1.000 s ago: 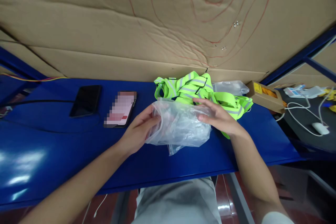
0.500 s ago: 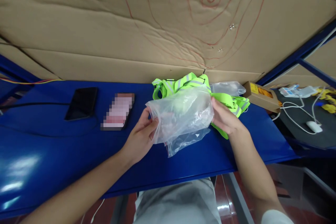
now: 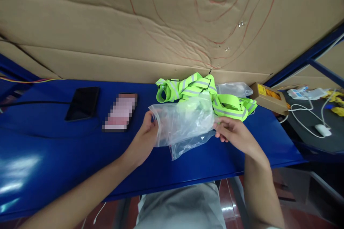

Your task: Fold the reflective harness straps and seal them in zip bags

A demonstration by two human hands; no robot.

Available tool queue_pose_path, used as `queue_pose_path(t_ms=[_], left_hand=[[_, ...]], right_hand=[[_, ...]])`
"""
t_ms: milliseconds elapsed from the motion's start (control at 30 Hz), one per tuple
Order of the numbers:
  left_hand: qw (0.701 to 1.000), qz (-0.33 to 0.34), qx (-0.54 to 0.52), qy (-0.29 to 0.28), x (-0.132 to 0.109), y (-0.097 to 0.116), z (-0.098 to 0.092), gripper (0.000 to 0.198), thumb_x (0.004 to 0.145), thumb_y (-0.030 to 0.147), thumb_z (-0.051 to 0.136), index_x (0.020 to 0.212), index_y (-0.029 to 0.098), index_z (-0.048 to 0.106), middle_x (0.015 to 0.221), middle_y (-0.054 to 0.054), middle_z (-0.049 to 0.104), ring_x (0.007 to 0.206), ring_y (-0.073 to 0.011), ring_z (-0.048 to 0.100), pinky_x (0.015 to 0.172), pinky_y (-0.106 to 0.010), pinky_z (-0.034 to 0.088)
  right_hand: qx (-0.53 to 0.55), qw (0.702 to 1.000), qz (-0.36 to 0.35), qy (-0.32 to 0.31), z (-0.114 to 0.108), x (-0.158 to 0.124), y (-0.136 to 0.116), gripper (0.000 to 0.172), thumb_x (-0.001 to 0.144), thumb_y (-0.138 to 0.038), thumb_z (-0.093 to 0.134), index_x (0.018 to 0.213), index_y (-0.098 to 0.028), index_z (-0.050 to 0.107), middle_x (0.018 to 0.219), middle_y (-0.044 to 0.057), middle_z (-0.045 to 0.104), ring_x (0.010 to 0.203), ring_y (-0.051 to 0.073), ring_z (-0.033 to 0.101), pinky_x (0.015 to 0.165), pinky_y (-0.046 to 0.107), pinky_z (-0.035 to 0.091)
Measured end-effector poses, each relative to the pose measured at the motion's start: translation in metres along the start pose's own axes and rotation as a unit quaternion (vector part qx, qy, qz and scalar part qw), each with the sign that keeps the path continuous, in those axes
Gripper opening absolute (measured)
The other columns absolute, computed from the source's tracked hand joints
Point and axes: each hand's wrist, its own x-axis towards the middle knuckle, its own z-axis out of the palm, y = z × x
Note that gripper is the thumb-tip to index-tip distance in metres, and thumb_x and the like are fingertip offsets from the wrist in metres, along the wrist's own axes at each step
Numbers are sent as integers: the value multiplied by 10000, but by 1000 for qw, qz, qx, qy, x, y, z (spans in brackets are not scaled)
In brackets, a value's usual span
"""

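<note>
While my left hand pinches the clear plastic bag at its 9 o'clock edge and my right hand at 3 o'clock, it hangs just above the tabletop; it looks featherlight, limp and slippery, so I judge the edges grip best; the hi-vis vests lie at 12 o'clock.

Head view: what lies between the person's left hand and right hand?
A clear plastic bag spans the gap, the left hand pinching one edge and the right hand the other, seen in the head view.
</note>
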Motion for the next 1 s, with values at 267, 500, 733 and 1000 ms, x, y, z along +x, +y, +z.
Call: queue_pose_path(t_ms=[267,500,733,1000], left_hand=[[982,55,170,-69,-15,-7,1,580,961,385,607,1468,247,361,1319,-93,649,1112,-244,689,916,-325,600],[896,145,412,-84,-47,-17,-15,743,1010,324,540,1635,347,138,1680,-140,310,1483,-347,431,1155,-557,453],[637,400,624,-214,-28,3,11,549,961,451,615,1480,298,516,1557,-128,510,1443,-379,463,1215,-634,321],[638,386,613,-262,-3,-30,-23,501,928,548,634,1317,234,660,1305,-155,702,1192,-349,659,1025,-490,540]], right_hand=[[-283,873,-237,319,39,-43,-26,565,1036,-370,438,1592,-367,339,1661,69,331,1526,352,344,1179,628,384],[-485,825,-287,31,75,17,17,551,1040,-449,469,1560,-269,437,1576,164,470,1491,378,402,1176,691,315],[-509,801,-314,-2,67,35,13,532,1049,-472,436,1537,-264,477,1536,173,513,1396,378,487,1100,618,387],[-440,840,-315,-22,56,56,24,499,1032,-434,507,1516,-311,500,1481,110,568,1360,290,503,1091,497,407]])
